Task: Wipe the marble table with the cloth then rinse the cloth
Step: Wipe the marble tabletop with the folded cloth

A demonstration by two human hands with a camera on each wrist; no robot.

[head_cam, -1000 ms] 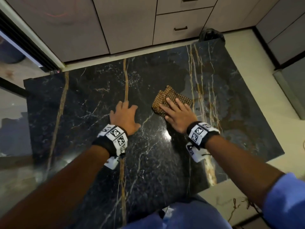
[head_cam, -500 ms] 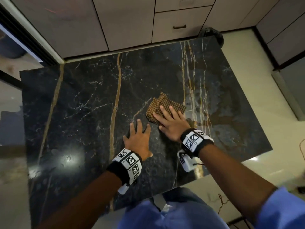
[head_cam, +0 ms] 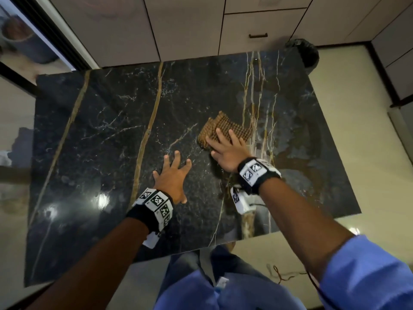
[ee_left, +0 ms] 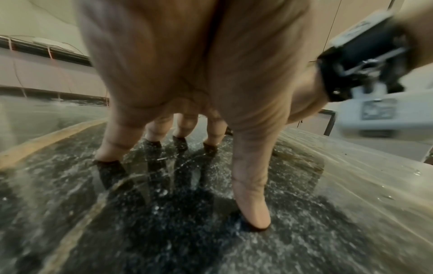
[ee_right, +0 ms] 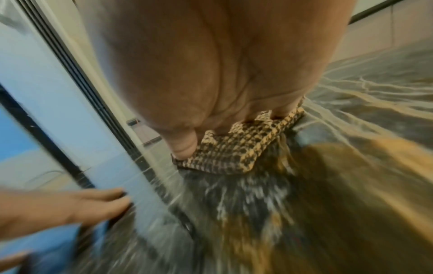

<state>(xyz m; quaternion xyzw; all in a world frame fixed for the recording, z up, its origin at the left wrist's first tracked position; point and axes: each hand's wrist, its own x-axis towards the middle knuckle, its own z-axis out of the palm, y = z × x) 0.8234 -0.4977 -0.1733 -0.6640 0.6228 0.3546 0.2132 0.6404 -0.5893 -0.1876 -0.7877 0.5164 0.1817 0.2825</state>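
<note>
A folded brown checked cloth (head_cam: pixel 224 128) (ee_right: pixel 230 153) lies on the black marble table (head_cam: pixel 111 135) right of centre. My right hand (head_cam: pixel 226 148) presses flat on the cloth's near side, fingers straight and spread over it. My left hand (head_cam: pixel 173 175) rests on bare marble to the cloth's near left, fingers spread, fingertips (ee_left: pixel 254 216) touching the stone. In the right wrist view the thumb (ee_right: pixel 183 148) sits on the cloth's edge. The left hand (ee_right: pixel 70 209) shows at that view's lower left.
Beige cabinets with drawers (head_cam: pixel 257 23) stand behind the table. A dark bin (head_cam: pixel 305 52) sits at the far right corner on the pale floor (head_cam: pixel 368 130). A glass door frame (head_cam: pixel 51 34) runs along the far left. Thin cables (head_cam: pixel 288 276) lie on the floor near my legs.
Both hands have slid back toward the table's near edge and the cloth came with the right hand. The left hand's fingers have spread wider. The camera view has shifted.
</note>
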